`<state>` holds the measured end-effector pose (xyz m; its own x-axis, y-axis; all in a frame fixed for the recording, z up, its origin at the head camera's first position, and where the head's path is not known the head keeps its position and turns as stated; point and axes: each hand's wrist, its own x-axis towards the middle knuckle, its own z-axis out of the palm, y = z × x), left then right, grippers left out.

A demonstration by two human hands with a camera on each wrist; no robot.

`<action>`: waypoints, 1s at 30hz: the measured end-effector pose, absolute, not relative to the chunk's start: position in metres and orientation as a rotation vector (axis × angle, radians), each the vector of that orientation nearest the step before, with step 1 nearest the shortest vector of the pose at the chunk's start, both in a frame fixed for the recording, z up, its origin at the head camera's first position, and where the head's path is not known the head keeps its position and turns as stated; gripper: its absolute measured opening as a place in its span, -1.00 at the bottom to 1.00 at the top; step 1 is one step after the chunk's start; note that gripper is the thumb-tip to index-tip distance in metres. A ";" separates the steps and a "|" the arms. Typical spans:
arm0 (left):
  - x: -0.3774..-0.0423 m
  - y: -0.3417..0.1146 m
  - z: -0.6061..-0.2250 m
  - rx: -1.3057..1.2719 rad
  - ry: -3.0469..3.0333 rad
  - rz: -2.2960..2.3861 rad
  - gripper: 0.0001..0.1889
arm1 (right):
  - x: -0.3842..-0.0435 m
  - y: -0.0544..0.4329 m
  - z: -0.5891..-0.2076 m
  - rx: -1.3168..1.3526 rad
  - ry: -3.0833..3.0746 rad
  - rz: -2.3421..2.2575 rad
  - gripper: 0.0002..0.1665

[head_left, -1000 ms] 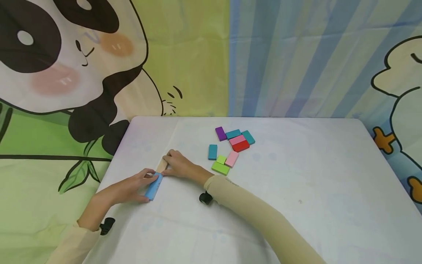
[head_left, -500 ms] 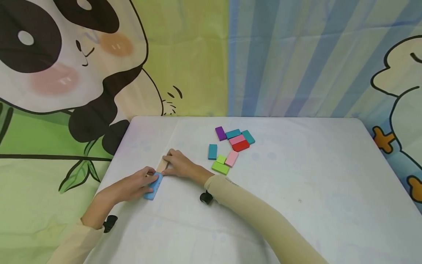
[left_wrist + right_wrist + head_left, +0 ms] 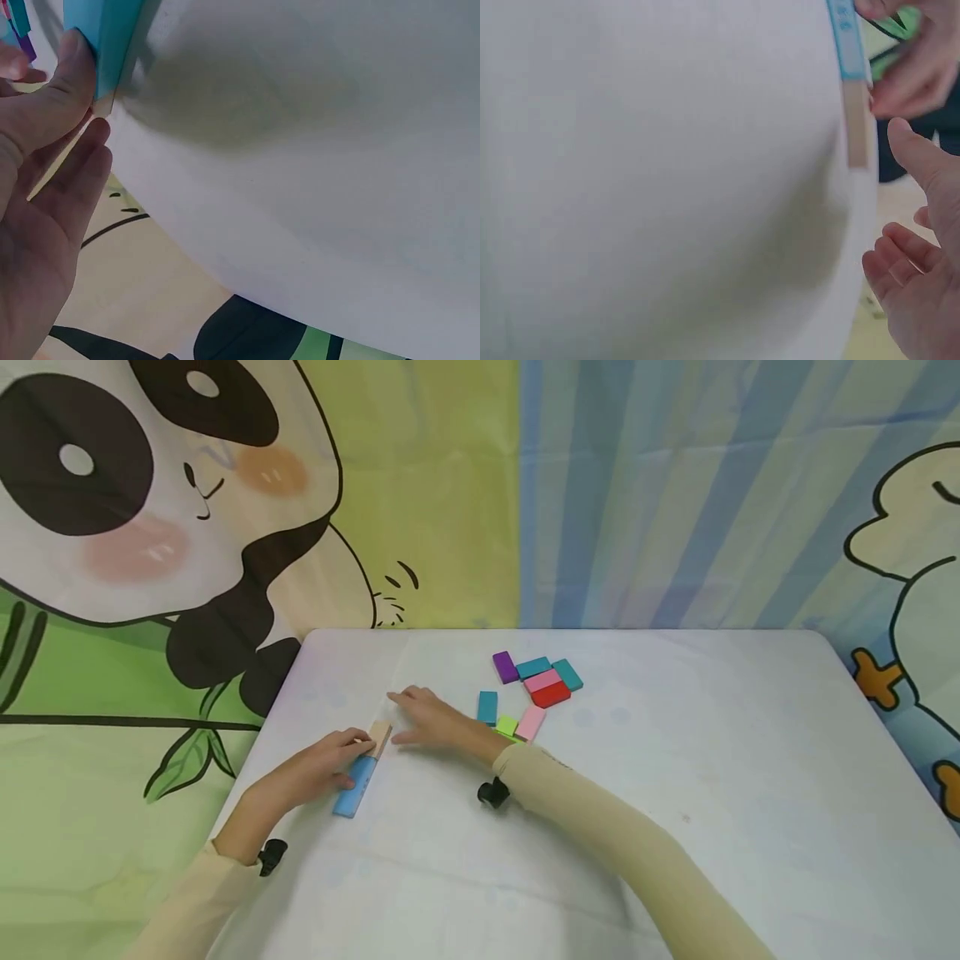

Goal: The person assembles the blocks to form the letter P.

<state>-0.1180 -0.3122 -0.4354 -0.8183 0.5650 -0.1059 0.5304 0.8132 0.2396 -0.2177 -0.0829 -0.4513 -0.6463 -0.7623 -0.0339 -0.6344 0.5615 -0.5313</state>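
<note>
A blue block (image 3: 353,792) with printed marks lies end to end with a plain wooden block (image 3: 382,736), making one slanted strip near the table's left side. My left hand (image 3: 311,770) is on the strip's left side; its fingertips touch the wooden block while the thumb rests against the blue block. In the left wrist view the thumb (image 3: 77,67) lies along the blue block. My right hand (image 3: 435,722) is just right of the wooden block, apart from it, fingers extended and holding nothing. The right wrist view shows a gap between that hand and the strip.
Beyond the right hand lie loose coloured blocks: a purple block (image 3: 506,667), a red block (image 3: 551,695), a pink block (image 3: 531,723), a teal block (image 3: 487,707) and several others. The right forearm partly covers a green one. A patterned cloth (image 3: 427,527) hangs behind the table.
My right hand has let go of the wooden block and moved off to the right. My left hand has slid up the strip from the blue block toward the wooden one.
</note>
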 end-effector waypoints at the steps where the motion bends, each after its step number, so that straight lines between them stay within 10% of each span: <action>1: -0.119 -0.311 -0.436 0.852 2.816 0.297 -0.34 | -0.223 -0.072 -0.446 -1.131 2.563 -0.709 -0.09; 11: -0.117 -0.316 -0.433 0.746 2.753 0.342 -0.26 | -0.247 0.031 -0.449 -0.965 2.685 -0.557 -0.54; 30: -0.117 -0.296 -0.426 0.613 2.696 0.212 -0.29 | -0.239 0.044 -0.452 -0.874 2.614 -0.576 -0.40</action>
